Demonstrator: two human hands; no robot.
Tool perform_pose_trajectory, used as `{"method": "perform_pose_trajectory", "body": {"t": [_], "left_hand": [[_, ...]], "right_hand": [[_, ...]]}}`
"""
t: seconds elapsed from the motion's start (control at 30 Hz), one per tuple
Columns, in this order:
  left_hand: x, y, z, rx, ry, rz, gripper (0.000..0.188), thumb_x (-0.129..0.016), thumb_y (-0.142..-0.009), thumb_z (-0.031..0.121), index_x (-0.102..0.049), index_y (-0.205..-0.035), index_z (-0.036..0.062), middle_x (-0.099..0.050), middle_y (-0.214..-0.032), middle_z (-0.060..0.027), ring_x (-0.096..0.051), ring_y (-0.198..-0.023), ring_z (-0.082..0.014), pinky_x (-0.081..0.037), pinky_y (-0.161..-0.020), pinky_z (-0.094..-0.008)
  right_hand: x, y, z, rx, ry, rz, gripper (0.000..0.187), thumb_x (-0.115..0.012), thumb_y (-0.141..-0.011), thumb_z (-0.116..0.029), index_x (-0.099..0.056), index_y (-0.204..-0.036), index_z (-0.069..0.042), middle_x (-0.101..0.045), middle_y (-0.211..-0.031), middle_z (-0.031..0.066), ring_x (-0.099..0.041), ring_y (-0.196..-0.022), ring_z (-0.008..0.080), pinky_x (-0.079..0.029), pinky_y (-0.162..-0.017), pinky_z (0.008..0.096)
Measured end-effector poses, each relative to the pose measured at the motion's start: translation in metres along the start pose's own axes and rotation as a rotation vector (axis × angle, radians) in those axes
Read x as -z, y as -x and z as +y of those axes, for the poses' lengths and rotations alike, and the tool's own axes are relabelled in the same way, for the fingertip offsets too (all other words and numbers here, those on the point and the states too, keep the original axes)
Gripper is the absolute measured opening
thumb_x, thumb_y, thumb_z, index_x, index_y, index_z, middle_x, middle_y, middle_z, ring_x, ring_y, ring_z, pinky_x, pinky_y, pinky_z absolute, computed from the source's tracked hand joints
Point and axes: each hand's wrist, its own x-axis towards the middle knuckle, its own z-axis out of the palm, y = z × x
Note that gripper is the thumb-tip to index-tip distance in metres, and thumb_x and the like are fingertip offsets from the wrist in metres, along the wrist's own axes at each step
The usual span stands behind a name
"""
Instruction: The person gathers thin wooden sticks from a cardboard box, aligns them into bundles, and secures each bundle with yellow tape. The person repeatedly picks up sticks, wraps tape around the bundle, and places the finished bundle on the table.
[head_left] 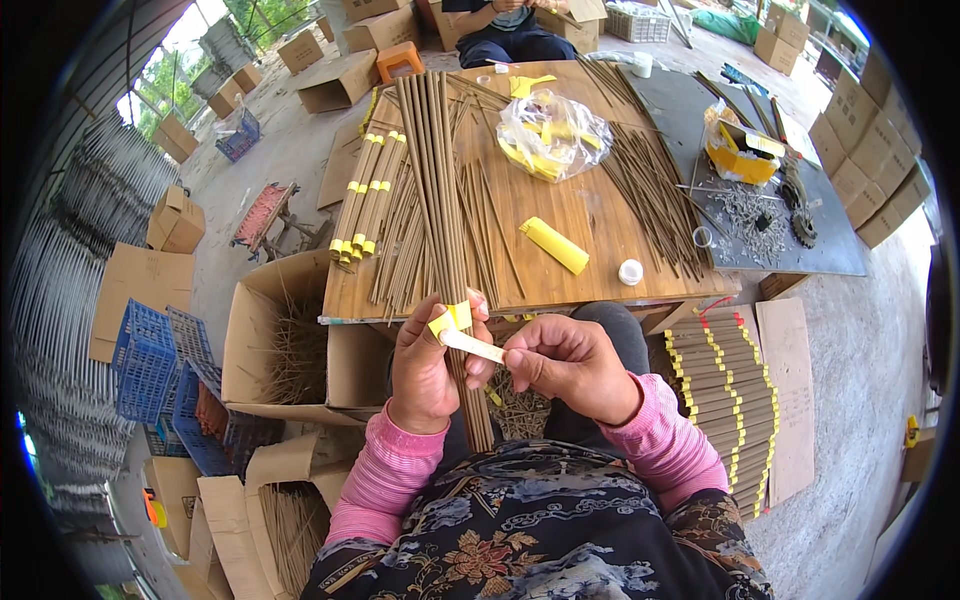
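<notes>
My left hand (418,368) is closed around a long bundle of thin brown sticks (432,180), which look like incense sticks. The bundle slants up over the table's near edge, its lower end close to my lap. A yellow paper band (455,318) goes round the sticks at my left fingers. From it a paper strip (472,345) with a pale underside stretches to the right. My right hand (578,368) pinches the strip's free end between thumb and fingers. Finished-looking bundles with yellow bands (368,195) lie on the table left of the held sticks.
The wooden table (570,215) carries loose sticks (650,190), a plastic bag of yellow paper (552,135), a yellow paper stack (555,246) and a small white container (630,272). Banded bundles (725,400) lie lower right; an open carton (245,345) stands left. Someone sits opposite.
</notes>
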Motion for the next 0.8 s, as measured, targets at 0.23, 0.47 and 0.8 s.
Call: {"method": "perform_pose_trajectory", "body": {"t": [0.23,0.47,0.8], "left_hand": [[0.002,0.002,-0.003,-0.001,-0.027,-0.008,0.034,-0.046,-0.09,0.027,-0.05,-0.104,-0.0046,-0.048,-0.095,-0.0139,-0.051,-0.055,-0.0146,-0.039,-0.035,-0.0225],[0.006,0.002,-0.005,-0.029,-0.056,-0.008,0.033,-0.046,-0.09,0.025,-0.05,-0.105,-0.0042,-0.048,-0.095,-0.0145,-0.052,-0.055,-0.0151,-0.039,-0.035,-0.0225],[0.003,-0.004,0.004,-0.038,-0.051,-0.005,0.037,-0.042,-0.092,0.032,-0.048,-0.103,-0.0033,-0.047,-0.091,-0.0109,-0.042,-0.045,-0.0098,-0.034,-0.034,-0.0214]], "right_hand": [[-0.002,-0.002,-0.003,-0.046,-0.026,-0.017,0.012,-0.055,-0.087,-0.014,-0.057,-0.087,-0.001,-0.057,-0.067,-0.0013,-0.045,-0.055,0.0008,-0.033,-0.046,0.0152],[-0.002,-0.001,-0.002,-0.062,-0.065,-0.018,0.012,-0.056,-0.087,-0.014,-0.057,-0.085,-0.002,-0.058,-0.066,-0.0006,-0.045,-0.052,0.0013,-0.033,-0.045,0.0154],[-0.004,0.009,-0.004,0.152,-0.043,0.025,0.014,-0.058,-0.085,-0.008,-0.058,-0.095,0.001,-0.058,-0.079,0.0006,-0.05,-0.067,0.0034,-0.041,-0.058,0.017]]}}
